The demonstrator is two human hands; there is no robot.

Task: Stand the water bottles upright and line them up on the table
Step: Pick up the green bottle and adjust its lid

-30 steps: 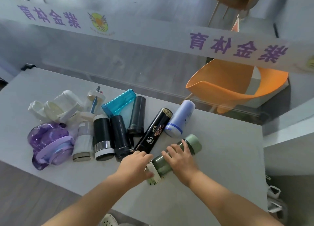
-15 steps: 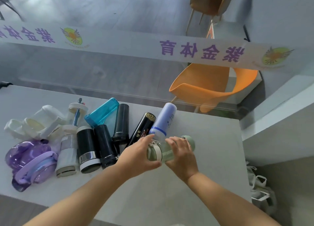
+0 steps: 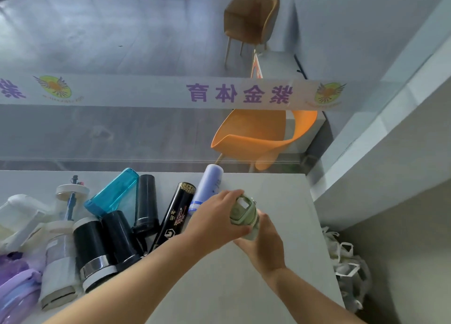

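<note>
A pale green bottle (image 3: 243, 210) stands nearly upright on the grey table (image 3: 280, 201), its lid facing me. My left hand (image 3: 214, 218) grips its upper part from the left, and my right hand (image 3: 264, 240) wraps its lower body from the right. To the left, several bottles lie on their sides: a lavender one (image 3: 210, 186), a black one with gold print (image 3: 177, 214), a slim black one (image 3: 146, 201), a teal one (image 3: 112, 193), two stubby black ones (image 3: 102, 248), white ones (image 3: 58, 257) and a purple one (image 3: 14, 279).
The table's right edge (image 3: 319, 226) drops to the floor, where white bags (image 3: 346, 262) sit. A glass partition with a printed banner (image 3: 239, 94) runs along the table's far edge. An orange chair (image 3: 258, 133) and a brown chair (image 3: 251, 16) stand beyond it.
Both hands have lifted the green bottle from lying flat on the table and tipped it up to nearly upright, further right and back. The other bottles have not moved.
</note>
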